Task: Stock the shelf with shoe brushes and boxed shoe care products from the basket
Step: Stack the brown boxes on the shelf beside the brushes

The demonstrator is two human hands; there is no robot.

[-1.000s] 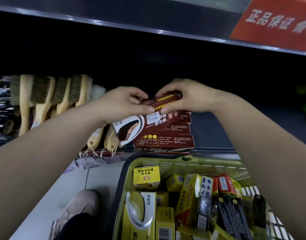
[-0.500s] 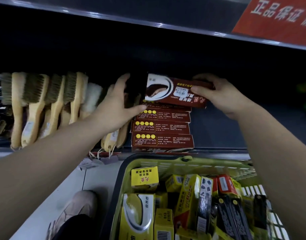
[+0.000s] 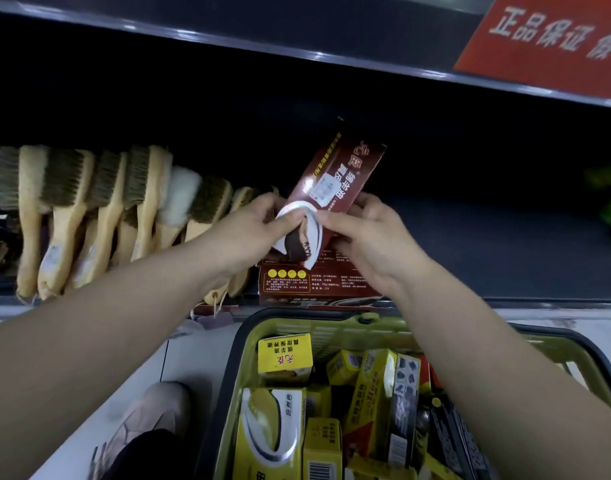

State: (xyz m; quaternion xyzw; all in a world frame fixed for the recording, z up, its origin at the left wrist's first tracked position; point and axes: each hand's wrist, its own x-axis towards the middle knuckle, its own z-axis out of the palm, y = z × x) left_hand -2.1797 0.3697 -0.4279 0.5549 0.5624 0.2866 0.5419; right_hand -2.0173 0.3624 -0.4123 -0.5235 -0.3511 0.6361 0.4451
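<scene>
The left grip (image 3: pixel 253 233) and right grip (image 3: pixel 373 237) both pinch the near end of the brown box (image 3: pixel 335 178). Its long axis slants up and away from them, with the stack (image 3: pixel 314 285) just beneath.

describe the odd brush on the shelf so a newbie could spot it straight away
On the dark shelf above the green basket, a row of wooden-handled brushes leans left of the held brown box. Within that row, find the white fluffy brush; every neighbour has brownish bristles.
</scene>
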